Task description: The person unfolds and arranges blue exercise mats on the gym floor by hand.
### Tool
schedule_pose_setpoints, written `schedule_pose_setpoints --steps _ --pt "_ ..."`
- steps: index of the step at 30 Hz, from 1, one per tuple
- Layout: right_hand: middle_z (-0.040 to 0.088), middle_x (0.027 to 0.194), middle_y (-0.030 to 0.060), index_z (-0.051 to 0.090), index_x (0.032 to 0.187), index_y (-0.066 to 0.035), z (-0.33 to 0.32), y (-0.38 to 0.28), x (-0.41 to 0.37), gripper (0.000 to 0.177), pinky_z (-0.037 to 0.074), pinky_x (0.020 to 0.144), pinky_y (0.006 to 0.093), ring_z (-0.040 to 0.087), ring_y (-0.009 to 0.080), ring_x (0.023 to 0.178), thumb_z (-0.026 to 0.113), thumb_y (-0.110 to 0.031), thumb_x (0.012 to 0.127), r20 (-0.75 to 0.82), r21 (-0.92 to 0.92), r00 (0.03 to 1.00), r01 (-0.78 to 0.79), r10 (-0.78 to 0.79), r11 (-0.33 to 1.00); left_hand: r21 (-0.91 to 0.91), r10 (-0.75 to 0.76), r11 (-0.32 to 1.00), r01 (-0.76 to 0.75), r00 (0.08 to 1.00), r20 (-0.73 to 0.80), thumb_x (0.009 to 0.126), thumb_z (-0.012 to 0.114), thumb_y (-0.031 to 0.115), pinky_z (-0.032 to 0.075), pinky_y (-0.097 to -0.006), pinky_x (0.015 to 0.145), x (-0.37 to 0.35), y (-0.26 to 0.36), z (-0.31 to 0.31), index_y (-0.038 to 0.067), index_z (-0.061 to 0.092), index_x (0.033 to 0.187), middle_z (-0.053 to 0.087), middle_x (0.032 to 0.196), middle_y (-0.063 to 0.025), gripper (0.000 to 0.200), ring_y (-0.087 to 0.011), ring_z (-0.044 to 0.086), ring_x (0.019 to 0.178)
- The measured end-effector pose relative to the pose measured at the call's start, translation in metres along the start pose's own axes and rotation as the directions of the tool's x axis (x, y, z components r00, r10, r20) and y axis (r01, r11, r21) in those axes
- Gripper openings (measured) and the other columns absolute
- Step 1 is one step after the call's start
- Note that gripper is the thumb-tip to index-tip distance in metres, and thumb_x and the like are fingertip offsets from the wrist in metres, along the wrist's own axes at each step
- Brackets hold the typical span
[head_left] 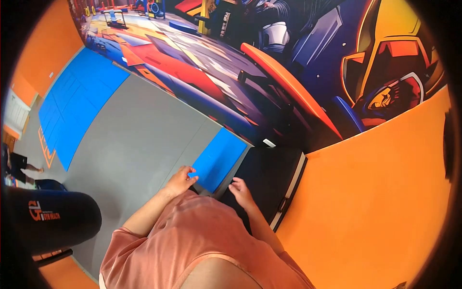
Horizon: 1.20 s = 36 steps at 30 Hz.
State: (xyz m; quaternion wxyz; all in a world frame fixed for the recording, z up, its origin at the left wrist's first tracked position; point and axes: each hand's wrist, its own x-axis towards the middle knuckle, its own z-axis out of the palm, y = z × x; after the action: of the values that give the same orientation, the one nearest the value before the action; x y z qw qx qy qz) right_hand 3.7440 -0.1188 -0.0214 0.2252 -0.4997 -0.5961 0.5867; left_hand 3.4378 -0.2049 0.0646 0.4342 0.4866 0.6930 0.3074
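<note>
My left hand (181, 179) hangs in front of my body, its fingers slightly curled and apart, holding nothing. It appears over the grey floor, beside the near-left edge of a small blue mat (219, 159). My right hand (240, 191) is held a little to the right, fingers loosely bent and apart with nothing in them. Behind the right hand lies a black padded block (269, 176) with a pale edge and a handle, set against the orange wall. The hands do not touch each other.
A black punching bag (62, 216) hangs at the left. Large blue mats (79, 101) lie on the grey floor (139, 125) farther off. A mural wall (192, 72) meets an orange wall (370, 192) at the right. Part of another person (19, 164) shows at the far left.
</note>
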Motion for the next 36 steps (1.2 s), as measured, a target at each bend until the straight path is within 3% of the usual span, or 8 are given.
schedule_pose_setpoints --steps 7,12,14,20,23,25,34,36 --pt "0.06 0.131 0.0248 0.048 0.141 -0.002 0.031 0.044 0.003 0.069 0.049 0.1 0.0411 0.06 0.0335 0.122 0.075 -0.039 0.09 0.058 -0.269 0.973 -0.201 0.225 0.942 0.384 0.103 0.917 -0.109 0.994 0.034 0.09 0.07 0.038 0.048 -0.0494 0.092 0.019 0.002 0.005 0.009 0.057 0.122 0.058 0.122 -0.0147 0.045 -0.0377 0.061 0.109" --pt "0.057 0.134 0.0218 0.049 0.142 -0.007 0.064 0.129 0.041 0.076 0.048 0.1 0.0445 0.058 0.0335 0.123 0.069 -0.055 0.088 0.025 -0.374 0.921 -0.352 0.389 0.858 0.509 0.097 0.851 -0.131 0.991 0.093 0.086 0.074 0.037 0.046 -0.0499 0.095 0.061 -0.1 0.03 0.012 0.058 0.121 0.057 0.121 -0.0122 0.046 -0.0338 0.06 0.112" --pt "0.057 0.135 0.0167 0.051 0.143 -0.015 0.078 0.165 0.068 0.073 0.047 0.101 0.0473 0.056 0.0339 0.124 0.064 -0.061 0.088 -0.027 -0.665 0.902 -0.338 0.431 0.666 0.593 0.156 0.79 -0.158 0.986 0.055 0.082 0.077 0.036 0.045 -0.0479 0.095 0.098 -0.163 0.049 0.013 0.06 0.119 0.057 0.121 -0.0108 0.047 -0.0327 0.059 0.113" --pt "0.06 0.13 0.0057 0.065 0.123 -0.025 0.115 0.306 0.131 0.052 0.026 0.112 0.0566 0.047 0.0271 0.133 0.067 -0.059 0.084 -0.133 -0.801 0.991 -0.119 0.019 0.587 0.616 0.022 0.787 -0.011 1.0 -0.01 0.077 0.081 0.04 0.042 -0.0465 0.1 0.258 -0.411 0.16 0.013 0.059 0.124 0.055 0.126 -0.0099 0.058 -0.0305 0.053 0.121" --pt "0.062 0.127 0.0045 0.074 0.104 -0.024 0.102 0.322 0.134 0.039 0.023 0.113 0.0611 0.043 0.0293 0.137 0.07 -0.056 0.082 -0.045 -0.81 0.995 -0.088 0.088 0.58 0.629 -0.26 0.74 0.237 0.964 -0.057 0.074 0.084 0.046 0.04 -0.0506 0.105 0.325 -0.541 0.234 0.011 0.05 0.135 0.05 0.135 -0.0139 0.078 -0.0326 0.051 0.127" --pt "0.062 0.126 0.0022 0.075 0.091 -0.024 0.101 0.34 0.143 0.031 0.021 0.114 0.0616 0.042 0.0299 0.137 0.073 -0.053 0.08 -0.071 -0.819 0.995 -0.017 -0.071 0.574 0.495 -0.666 0.608 0.621 0.738 -0.107 0.069 0.087 0.055 0.036 -0.046 0.112 0.371 -0.592 0.269 0.008 0.039 0.143 0.046 0.143 -0.0138 0.1 -0.0308 0.041 0.139" --pt "0.061 0.115 0.0012 0.073 0.092 -0.023 0.122 0.387 0.156 0.032 0.023 0.113 0.061 0.043 0.0304 0.135 0.077 -0.051 0.077 -0.177 -0.805 0.958 -0.009 -0.227 0.593 0.6 -0.636 0.558 0.573 0.76 -0.134 0.06 0.091 0.056 0.048 -0.0471 0.104 0.377 -0.67 0.331 0.007 0.042 0.143 0.054 0.139 -0.0142 0.108 -0.0332 0.055 0.128" --pt "0.061 0.113 0.0014 0.073 0.092 -0.023 0.121 0.38 0.145 0.033 0.024 0.113 0.0604 0.044 0.0302 0.133 0.077 -0.051 0.076 -0.178 -0.806 0.962 -0.021 -0.209 0.592 0.324 -0.523 0.843 0.429 0.794 0.31 0.07 0.088 0.036 0.054 -0.0475 0.094 0.379 -0.669 0.326 0.005 0.056 0.132 0.067 0.12 -0.0165 0.077 -0.0325 0.066 0.11"
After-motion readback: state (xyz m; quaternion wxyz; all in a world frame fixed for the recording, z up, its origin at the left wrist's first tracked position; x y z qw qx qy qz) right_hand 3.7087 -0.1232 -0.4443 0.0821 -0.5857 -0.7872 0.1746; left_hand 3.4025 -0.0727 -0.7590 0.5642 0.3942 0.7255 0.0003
